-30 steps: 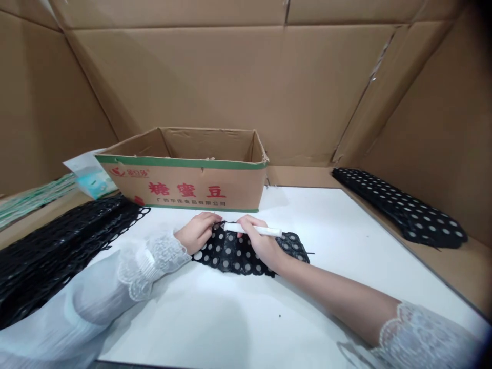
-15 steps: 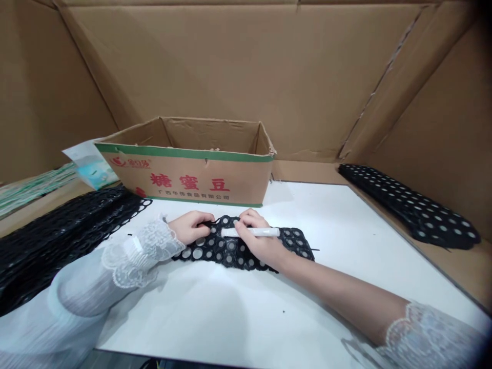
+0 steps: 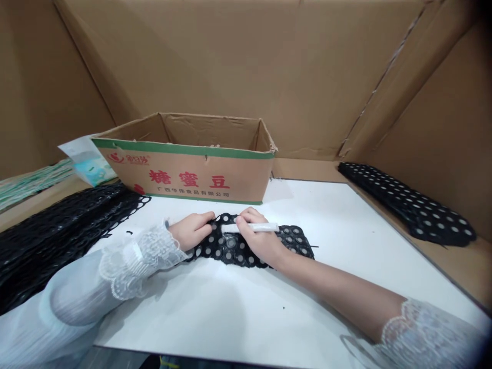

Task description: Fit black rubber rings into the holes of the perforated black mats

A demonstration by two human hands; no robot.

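A black strip with rows of round holes lies across the white board, both hands over it. My left hand is closed on the strip's left end, thumb and fingers pressed together at its upper edge. With its fingers wrapped round a white pen-like stick, my right hand rests on the strip's middle. The stick lies nearly level, its left end over the strip. Parts of the strip are hidden under both hands.
Behind the hands stands an open cardboard box with red lettering. Black perforated material is heaped at the left, near green-white strands and a plastic packet. Another black holed piece lies at the right.
My left hand has shifted slightly, its thumb and fingers now closer together over the strip's left end. My right hand with the white stick has barely moved.
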